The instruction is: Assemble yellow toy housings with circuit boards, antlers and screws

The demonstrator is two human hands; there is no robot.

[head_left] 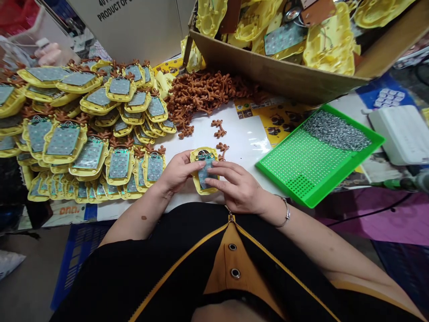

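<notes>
My left hand [179, 173] grips the left edge of a yellow plastic toy shell [211, 190], its thumb lying over the front. A grey-and-green circuit board [204, 174] sits inside the shell. From the right, my right hand [241, 185] holds the same shell, fingers laid across the board and its thumb hidden. Just behind the shell's upper right corner lies a brown antler piece [222, 150]. Farther back is another brown antler piece [219, 128], apart from both hands.
Stacked yellow shells with boards and antlers [63, 141] cover the left side. Behind my hands lies a heap of brown antlers [204, 91]. A cardboard box [278, 74] of yellow parts stands at the back right. On the right, a green tray [281, 163] holds many screws [335, 129].
</notes>
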